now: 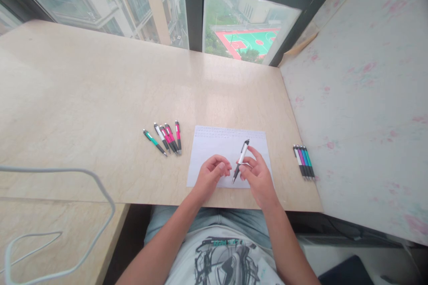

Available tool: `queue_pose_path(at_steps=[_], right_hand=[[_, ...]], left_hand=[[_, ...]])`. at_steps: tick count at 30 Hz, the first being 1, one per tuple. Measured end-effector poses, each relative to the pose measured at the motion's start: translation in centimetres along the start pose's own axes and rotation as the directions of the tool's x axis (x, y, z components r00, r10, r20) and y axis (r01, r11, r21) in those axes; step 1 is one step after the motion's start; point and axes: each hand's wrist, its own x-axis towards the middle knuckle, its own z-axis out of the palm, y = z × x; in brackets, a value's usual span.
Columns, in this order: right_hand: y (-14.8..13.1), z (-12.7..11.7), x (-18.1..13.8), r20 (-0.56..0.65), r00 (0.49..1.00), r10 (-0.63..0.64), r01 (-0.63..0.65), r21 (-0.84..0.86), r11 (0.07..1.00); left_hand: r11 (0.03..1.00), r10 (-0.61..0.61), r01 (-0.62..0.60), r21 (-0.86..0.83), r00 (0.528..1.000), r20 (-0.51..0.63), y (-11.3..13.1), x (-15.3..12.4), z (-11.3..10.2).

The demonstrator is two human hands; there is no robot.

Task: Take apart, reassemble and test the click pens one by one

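A white click pen (244, 152) with a black grip is held in my right hand (257, 174), tip pointing down and to the left. My right fingers pinch its lower half, above a sheet of paper (207, 147). Beside it, my left hand (213, 173) is loosely closed, fingers curled in and no object visible in them. Rows of small handwriting run along the top of the sheet; below them the paper looks blank where my hands do not cover it.
Left of the paper lie a green pen (154, 143), a white pen (162, 137) and several pink pens (178, 136). On the right, several pens (303, 162) in mixed colours line up near the flowered wall (361, 98). A white cable (67, 170) loops at the left.
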Motion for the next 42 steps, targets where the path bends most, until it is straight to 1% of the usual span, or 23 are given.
queue_pose_path(at_steps=[4, 7, 13, 17, 23, 28, 33, 39, 42], right_hand=[[-0.18, -0.03, 0.04, 0.009, 1.000, -0.005, 0.004, 0.082, 0.997], [-0.44, 0.03, -0.01, 0.035, 0.999, -0.017, 0.013, 0.116, 0.993], [-0.65, -0.12, -0.09, 0.037, 0.999, -0.024, 0.019, 0.138, 0.990], [-0.59, -0.28, -0.12, 0.049, 0.998, -0.026, 0.020, 0.120, 0.993], [-0.30, -0.50, -0.07, -0.012, 0.998, -0.054, 0.055, 0.088, 0.995], [-0.23, -0.57, -0.01, -0.019, 0.998, -0.060, 0.061, 0.055, 0.997], [-0.13, -0.43, 0.02, -0.042, 0.997, -0.065, 0.067, 0.046, 0.997], [0.24, -0.47, 0.27, -0.081, 0.996, -0.045, 0.054, 0.104, 0.993], [0.34, -0.69, 0.31, -0.078, 0.996, -0.040, 0.048, 0.104, 0.993]], left_hand=[[0.998, -0.029, 0.029, 0.056, 1.000, 0.009, -0.01, -0.01, -0.03], [0.997, -0.040, 0.039, 0.065, 0.999, 0.012, 0.09, -0.04, 0.03], [0.999, -0.042, 0.042, 0.033, 0.999, 0.007, 0.31, -0.03, 0.25], [0.998, -0.051, 0.051, 0.025, 0.999, 0.000, 0.36, 0.03, 0.29], [0.995, -0.087, 0.085, -0.046, 0.995, -0.048, 0.29, 0.24, 0.11], [0.985, -0.121, 0.112, -0.128, 0.991, -0.062, 0.25, 0.38, -0.12], [0.984, -0.116, 0.107, -0.140, 0.991, -0.060, 0.22, 0.37, -0.19], [0.985, -0.117, 0.107, -0.134, 0.991, -0.066, 0.18, 0.44, -0.15], [0.984, -0.128, 0.118, -0.131, 0.989, -0.070, 0.17, 0.48, -0.11]])
